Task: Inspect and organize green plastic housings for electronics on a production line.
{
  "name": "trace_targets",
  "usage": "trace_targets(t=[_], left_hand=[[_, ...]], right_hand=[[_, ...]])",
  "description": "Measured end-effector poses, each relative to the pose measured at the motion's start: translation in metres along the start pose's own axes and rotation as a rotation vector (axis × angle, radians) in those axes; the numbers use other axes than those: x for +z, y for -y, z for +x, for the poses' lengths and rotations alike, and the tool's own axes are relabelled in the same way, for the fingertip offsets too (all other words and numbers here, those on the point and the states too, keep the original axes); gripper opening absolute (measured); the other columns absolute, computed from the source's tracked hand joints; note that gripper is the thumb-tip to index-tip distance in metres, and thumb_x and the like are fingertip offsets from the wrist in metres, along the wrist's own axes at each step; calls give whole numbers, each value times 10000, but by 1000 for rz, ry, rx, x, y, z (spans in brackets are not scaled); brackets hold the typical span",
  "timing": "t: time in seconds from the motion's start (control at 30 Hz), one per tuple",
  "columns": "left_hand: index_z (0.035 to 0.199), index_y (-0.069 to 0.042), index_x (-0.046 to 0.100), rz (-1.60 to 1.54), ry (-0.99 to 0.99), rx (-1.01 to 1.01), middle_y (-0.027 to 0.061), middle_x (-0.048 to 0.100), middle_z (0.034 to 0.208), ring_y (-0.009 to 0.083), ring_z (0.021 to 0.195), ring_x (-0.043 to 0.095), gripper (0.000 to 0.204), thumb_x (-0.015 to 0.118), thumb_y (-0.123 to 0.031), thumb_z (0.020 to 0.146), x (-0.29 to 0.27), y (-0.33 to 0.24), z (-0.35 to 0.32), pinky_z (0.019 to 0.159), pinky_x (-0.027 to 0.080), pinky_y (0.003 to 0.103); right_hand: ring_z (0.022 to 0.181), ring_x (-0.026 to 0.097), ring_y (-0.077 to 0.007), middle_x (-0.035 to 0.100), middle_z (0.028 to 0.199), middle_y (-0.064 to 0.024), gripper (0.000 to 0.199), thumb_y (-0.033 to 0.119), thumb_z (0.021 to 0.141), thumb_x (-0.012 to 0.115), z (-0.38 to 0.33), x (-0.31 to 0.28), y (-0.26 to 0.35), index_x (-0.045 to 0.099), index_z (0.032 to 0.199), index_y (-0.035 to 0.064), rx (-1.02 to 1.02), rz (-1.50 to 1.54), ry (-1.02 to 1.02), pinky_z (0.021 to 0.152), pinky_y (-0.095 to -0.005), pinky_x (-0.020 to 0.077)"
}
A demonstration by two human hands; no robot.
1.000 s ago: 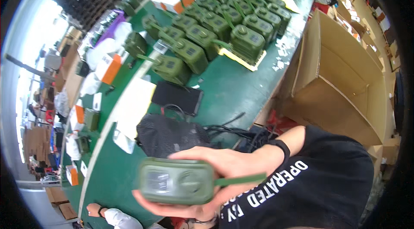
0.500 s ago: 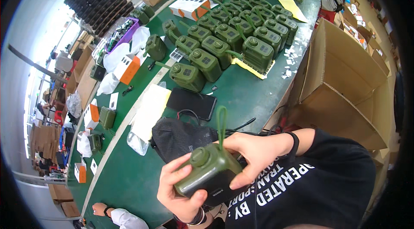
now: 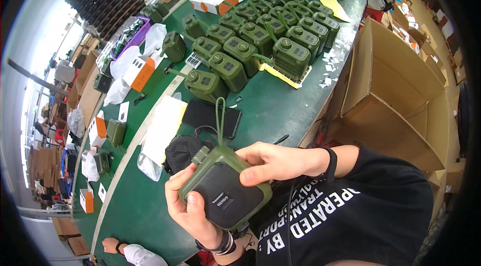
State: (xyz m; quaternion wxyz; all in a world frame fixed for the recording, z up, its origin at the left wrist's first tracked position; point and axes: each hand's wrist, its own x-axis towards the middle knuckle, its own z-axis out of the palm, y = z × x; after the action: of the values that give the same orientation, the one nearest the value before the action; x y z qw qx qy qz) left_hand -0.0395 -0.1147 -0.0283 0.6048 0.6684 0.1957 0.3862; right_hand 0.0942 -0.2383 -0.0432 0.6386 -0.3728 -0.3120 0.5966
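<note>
Both hands hold a green portable speaker (image 3: 224, 195) shaped like a small jerrycan, its black mesh front facing up toward me. My left hand (image 3: 194, 216) is closed round its left side, thumb on the front edge. Closed on the opposite side is my right hand (image 3: 273, 164), with its thumb pressed on the mesh near the upper right corner. A green strap loop (image 3: 220, 115) stands up from the top, beside the cap. Just behind the speaker lies a black mesh bundle (image 3: 181, 153), partly hidden. Past it rests a flat black phone-like device (image 3: 230, 122).
Several similar green speakers (image 3: 254, 38) stand in rows on the green table (image 3: 280, 115). Orange-white boxes (image 3: 140, 73) and a yellow sheet (image 3: 173, 120) lie left. A large open carton (image 3: 396, 65) is at right. Another person's hand (image 3: 110, 245) rests at the lower left.
The speaker has been tilted so its mesh front turns from facing low toward me to facing up. Both hands moved slightly left with it, and the right thumb now lies on the mesh.
</note>
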Motion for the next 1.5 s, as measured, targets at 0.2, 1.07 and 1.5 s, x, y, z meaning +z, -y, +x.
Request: trace_targets(t=[0.2,1.07,1.5], left_hand=[[1248,29,379,-154,-58,-28,164,515,1164,207,1017,542,482,467,-323,931,14,10,-2,861,448,316],[1325,31,273,-9,236,-232,259,484,1189,311,1048,535,928,590,-576,699,-8,-6,7,904,451,406],[1307,-18,427,545,785,-307,140,540,1186,203,1020,565,736,700,-30,624,21,-43,78,849,456,311]], right_hand=[[1038,484,-125,506,1140,-73,588,203,787,707,3,13,-8,411,1247,-14,-316,-81,-182,866,-275,428],[1089,517,-333,494,1205,-224,677,266,816,648,-12,4,14,321,1327,-36,-442,-790,-243,900,-371,430],[938,575,-178,589,1052,-89,612,175,644,812,-109,-69,87,509,1150,11,-173,-790,-482,782,-295,494]])
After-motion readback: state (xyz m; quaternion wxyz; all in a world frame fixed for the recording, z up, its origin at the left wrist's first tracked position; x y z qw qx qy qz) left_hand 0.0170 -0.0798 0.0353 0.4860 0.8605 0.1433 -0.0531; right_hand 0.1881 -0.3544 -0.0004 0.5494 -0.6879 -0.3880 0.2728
